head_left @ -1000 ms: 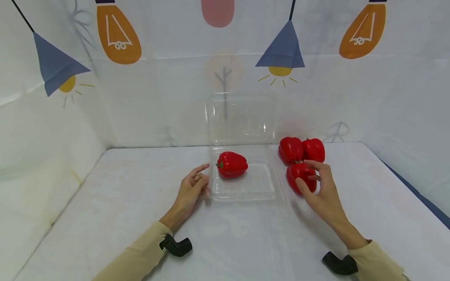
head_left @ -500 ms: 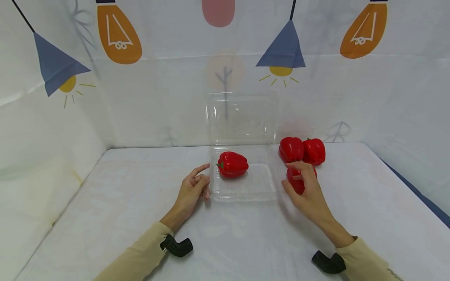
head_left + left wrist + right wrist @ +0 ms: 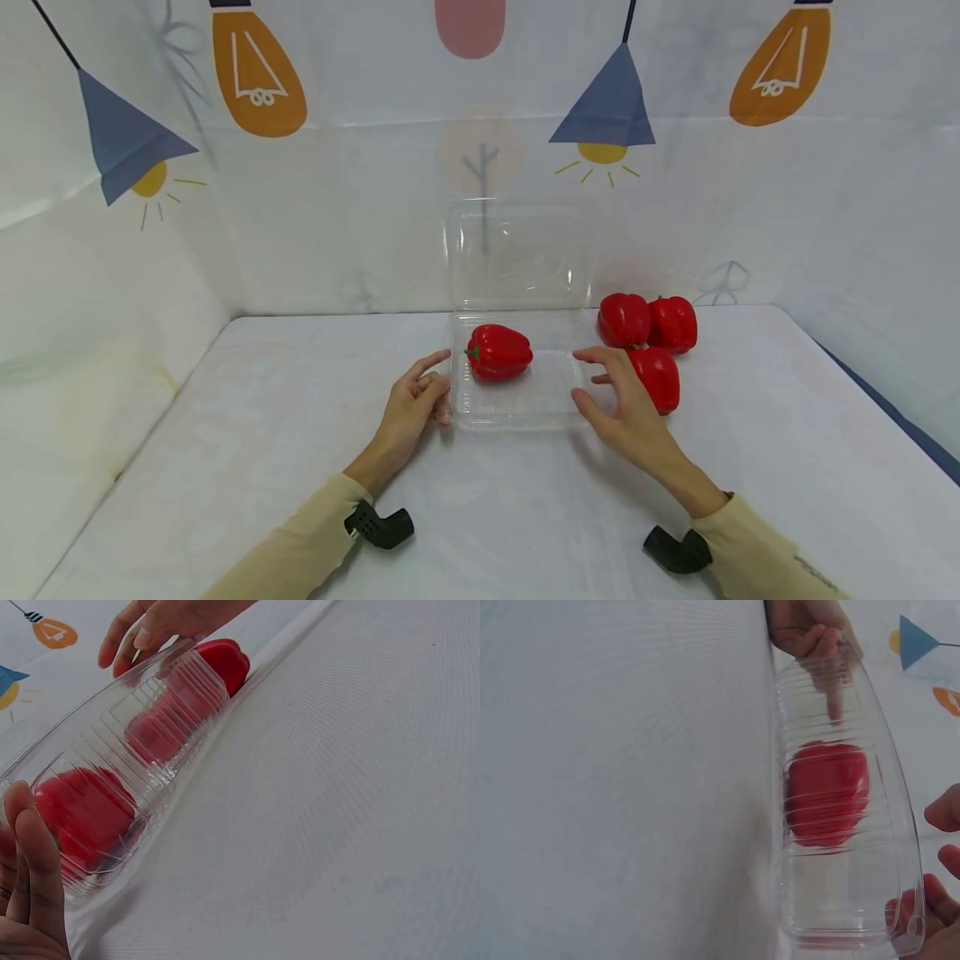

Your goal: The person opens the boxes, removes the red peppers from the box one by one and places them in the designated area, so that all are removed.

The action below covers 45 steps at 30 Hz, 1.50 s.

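Note:
A clear plastic clamshell container [image 3: 551, 387] stands open on the white table, its lid [image 3: 525, 250] raised at the back. One shiny red bell pepper [image 3: 499, 353] lies inside, its green stem facing left. My left hand [image 3: 408, 404] is at the container's left side, index finger stretched out to the rim; in the left wrist view its fingers [image 3: 41, 862] are straight against the wall. Nothing is in my right hand [image 3: 626, 408], whose thumb and fingers are spread apart over the container's right edge. Just behind that hand lies another bell pepper [image 3: 657, 382], partly covered by it.
Two more red bell peppers, one on the left [image 3: 624, 320] and one on the right [image 3: 672, 324], sit side by side at the table's back edge, right of the container. A white cloth wall [image 3: 337, 217] with printed lamps rises behind the table [image 3: 300, 400].
My right hand has left the nearest bell pepper on the right and moved left to the container's right edge. The left hand, the container and the peppers stay put.

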{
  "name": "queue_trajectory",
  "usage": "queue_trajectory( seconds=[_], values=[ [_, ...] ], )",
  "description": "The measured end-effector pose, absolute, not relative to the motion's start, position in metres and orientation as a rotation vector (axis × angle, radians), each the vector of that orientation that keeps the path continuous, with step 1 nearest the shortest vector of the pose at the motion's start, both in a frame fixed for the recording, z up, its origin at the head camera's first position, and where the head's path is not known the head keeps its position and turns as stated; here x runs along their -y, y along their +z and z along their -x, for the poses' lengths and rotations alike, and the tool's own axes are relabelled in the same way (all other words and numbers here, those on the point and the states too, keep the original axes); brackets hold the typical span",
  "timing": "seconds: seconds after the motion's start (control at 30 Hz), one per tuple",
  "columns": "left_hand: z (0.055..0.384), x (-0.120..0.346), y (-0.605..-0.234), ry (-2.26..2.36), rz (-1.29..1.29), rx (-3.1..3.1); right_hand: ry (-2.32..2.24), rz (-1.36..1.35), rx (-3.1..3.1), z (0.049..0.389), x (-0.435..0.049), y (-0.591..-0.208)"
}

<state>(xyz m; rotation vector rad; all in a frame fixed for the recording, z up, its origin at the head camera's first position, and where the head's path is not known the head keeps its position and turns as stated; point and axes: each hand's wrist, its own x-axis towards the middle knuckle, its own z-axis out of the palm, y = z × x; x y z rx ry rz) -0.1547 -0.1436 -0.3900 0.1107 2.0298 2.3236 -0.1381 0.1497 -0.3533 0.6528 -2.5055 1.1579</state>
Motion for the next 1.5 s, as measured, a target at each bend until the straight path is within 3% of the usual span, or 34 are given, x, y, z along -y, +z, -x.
queue_trajectory(
  seconds=[1.5],
  values=[
    [0.157,0.145,-0.391,2.314,-0.1,-2.009,1.031,-0.805,2.853,0.185,-0.099,-0.338]
  ],
)
